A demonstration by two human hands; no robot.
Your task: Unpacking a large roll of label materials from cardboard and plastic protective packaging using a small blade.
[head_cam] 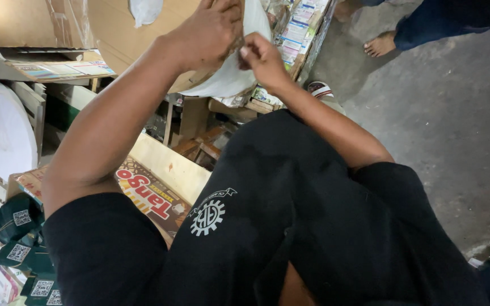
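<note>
Both my hands are raised in front of me at the top of the head view. My left hand is closed around the upper part of a white plastic bag, next to a brown cardboard piece. My right hand pinches the same white bag at its edge with fingers closed. The bag hangs down between my hands, partly hidden by them. My black shirt with a white gear print fills the lower part of the view.
A brown printed carton lies low at the left. Dark green packets and a round white disc sit at far left. Wooden pieces stand below the bag. Another person's bare foot rests on grey concrete floor at right.
</note>
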